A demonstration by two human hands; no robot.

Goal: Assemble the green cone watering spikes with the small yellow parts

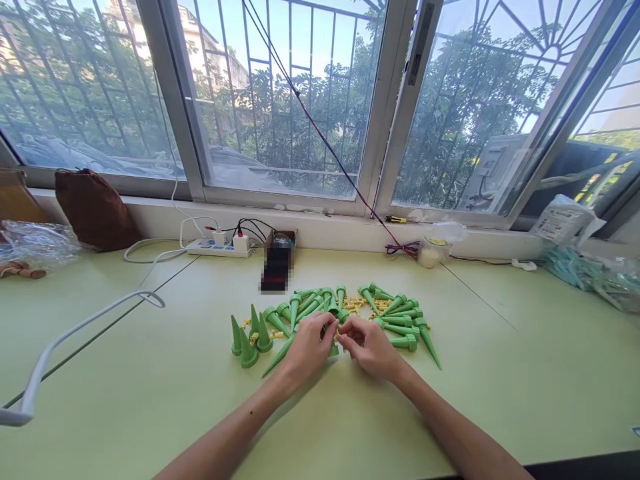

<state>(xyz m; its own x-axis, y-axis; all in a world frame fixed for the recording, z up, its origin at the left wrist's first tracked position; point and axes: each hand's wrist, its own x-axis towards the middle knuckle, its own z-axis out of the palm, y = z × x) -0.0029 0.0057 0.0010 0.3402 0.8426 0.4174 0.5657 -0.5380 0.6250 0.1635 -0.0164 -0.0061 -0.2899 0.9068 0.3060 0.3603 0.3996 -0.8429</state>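
Close together over the table, my two hands meet at the fingertips. My left hand [313,343] is closed around a green plastic watering spike [333,349], mostly hidden by the fingers. My right hand [371,347] pinches a small yellow plastic piece [338,335] against it; its exact shape is hidden. Another green spike [277,358] points out from beside my left hand, its wide end covered. Behind the hands lie many loose green spikes [400,320] and a pile of small yellow pieces [354,305]. Several spikes [249,350] stand tip up at the left.
A power strip [219,249] and a small open box [284,243] sit by the window wall. A white cable arm [37,373] reaches over the table at left. A jar [433,253], a brown pouch [95,210] and plastic bags [590,273] line the back.
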